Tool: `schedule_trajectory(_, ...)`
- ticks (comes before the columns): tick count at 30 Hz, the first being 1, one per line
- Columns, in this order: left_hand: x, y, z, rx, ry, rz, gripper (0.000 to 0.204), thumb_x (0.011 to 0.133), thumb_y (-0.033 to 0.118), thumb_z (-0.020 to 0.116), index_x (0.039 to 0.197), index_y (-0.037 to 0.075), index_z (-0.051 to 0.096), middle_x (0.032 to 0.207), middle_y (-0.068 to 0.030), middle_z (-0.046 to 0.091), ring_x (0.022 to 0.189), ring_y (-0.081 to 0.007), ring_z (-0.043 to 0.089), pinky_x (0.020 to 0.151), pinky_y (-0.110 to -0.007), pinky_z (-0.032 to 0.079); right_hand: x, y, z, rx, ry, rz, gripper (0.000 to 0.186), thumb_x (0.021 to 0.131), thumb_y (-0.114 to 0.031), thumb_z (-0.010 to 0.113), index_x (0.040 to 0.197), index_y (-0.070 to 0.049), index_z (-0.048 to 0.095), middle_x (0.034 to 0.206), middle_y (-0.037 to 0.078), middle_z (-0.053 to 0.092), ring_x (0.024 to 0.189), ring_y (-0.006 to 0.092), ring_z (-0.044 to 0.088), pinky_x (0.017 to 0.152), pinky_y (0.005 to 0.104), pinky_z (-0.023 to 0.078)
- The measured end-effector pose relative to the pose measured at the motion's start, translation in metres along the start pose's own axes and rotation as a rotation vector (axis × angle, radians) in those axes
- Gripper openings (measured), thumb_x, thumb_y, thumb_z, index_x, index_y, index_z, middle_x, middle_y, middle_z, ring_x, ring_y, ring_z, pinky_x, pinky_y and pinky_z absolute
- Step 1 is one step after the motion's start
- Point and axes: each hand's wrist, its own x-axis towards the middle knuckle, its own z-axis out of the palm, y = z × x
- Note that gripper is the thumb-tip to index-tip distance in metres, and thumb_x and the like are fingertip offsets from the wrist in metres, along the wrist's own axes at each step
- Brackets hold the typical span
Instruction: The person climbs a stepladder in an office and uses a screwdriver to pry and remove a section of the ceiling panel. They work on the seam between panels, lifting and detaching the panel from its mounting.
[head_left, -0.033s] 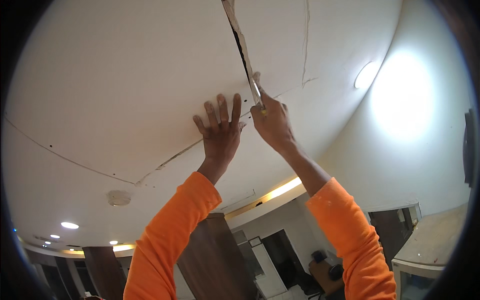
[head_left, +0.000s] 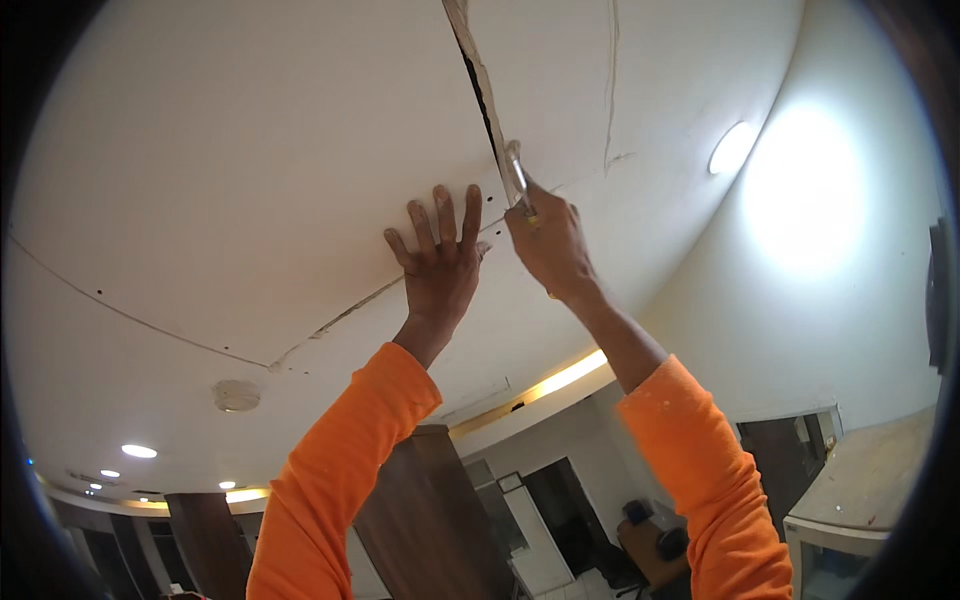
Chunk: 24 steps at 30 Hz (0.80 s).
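The person's right hand (head_left: 548,240) is curled around a slim tool (head_left: 519,182), which has a silvery, shining shaft and a small yellow part near the palm. Whether this yellow part carries any lettering is too small to tell. The tool points up and away from the person, beside the near end of a long dark gap (head_left: 485,108) in the white ceiling (head_left: 250,180). Whether its tip touches the edge of the gap cannot be told, because the fingers cover part of it.

The left hand (head_left: 440,265) is to the left of the gap, with the fingers spread wide and stretched; it is laid against the ceiling and holds no object. A thin seam (head_left: 345,319) passes behind this hand, and two small dark holes lie between the two hands. Both forearms are in orange sleeves (head_left: 335,465).

At the lower right there is a white cabinet (head_left: 850,535) with a pale top and a front like glass; its contents are not clear enough to name. Farther away, below the hands, stand a brown column (head_left: 430,520) and, to its right, a brown desk (head_left: 652,555) with a dark chair (head_left: 615,565).
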Motion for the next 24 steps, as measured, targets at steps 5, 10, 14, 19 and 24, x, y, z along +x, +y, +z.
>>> schedule_trajectory(5,0.003,-0.003,0.004,0.021,0.038,-0.001,0.101,0.087,0.066,0.074,0.167,0.024,0.028,0.163,-0.0208,0.028,0.141,-0.0495,0.036,0.102,-0.077,0.037,-0.016,-0.004,-0.025,0.291,-0.046,0.084,0.059,0.098,-0.009,0.046,0.157,-0.005,0.048,0.067,-0.003,0.046,0.051,0.0056,0.048,0.045,0.0276,0.047)
schedule_trajectory(10,0.004,0.002,0.006,0.033,0.077,0.001,0.1,0.087,0.066,0.073,0.167,0.026,0.03,0.164,-0.0202,0.03,0.142,-0.049,0.036,0.107,-0.078,0.03,-0.028,0.046,-0.007,0.248,-0.135,0.318,0.029,0.096,-0.014,0.056,0.117,0.004,0.064,0.067,0.003,0.055,0.052,0.0121,0.055,0.047,0.0331,0.052)
schedule_trajectory(14,0.003,0.001,0.008,0.051,0.093,-0.001,0.099,0.087,0.065,0.073,0.167,0.026,0.031,0.163,-0.0206,0.031,0.142,-0.0486,0.037,0.109,-0.075,0.03,-0.03,0.056,0.009,0.265,-0.162,0.293,0.021,0.096,-0.016,0.055,0.106,0.002,0.059,0.068,0.003,0.054,0.053,0.0131,0.056,0.047,0.0329,0.051)
schedule_trajectory(19,0.004,0.002,0.013,0.098,0.098,0.006,0.098,0.088,0.066,0.072,0.167,0.026,0.031,0.166,-0.0212,0.027,0.144,-0.0495,0.033,0.111,-0.074,0.027,-0.023,0.066,0.022,0.012,-0.11,0.165,0.016,0.097,-0.017,0.054,0.093,-0.002,0.051,0.073,0.003,0.054,0.054,0.0107,0.054,0.047,0.0314,0.049)
schedule_trajectory(24,0.002,0.0,0.019,0.085,0.119,0.006,0.098,0.088,0.067,0.071,0.167,0.026,0.031,0.168,-0.0215,0.024,0.149,-0.0511,0.02,0.115,-0.074,0.019,-0.028,0.067,0.021,0.05,-0.12,0.193,0.027,0.096,-0.018,0.054,0.117,-0.001,0.059,0.075,0.005,0.058,0.055,0.0134,0.056,0.049,0.0333,0.052)
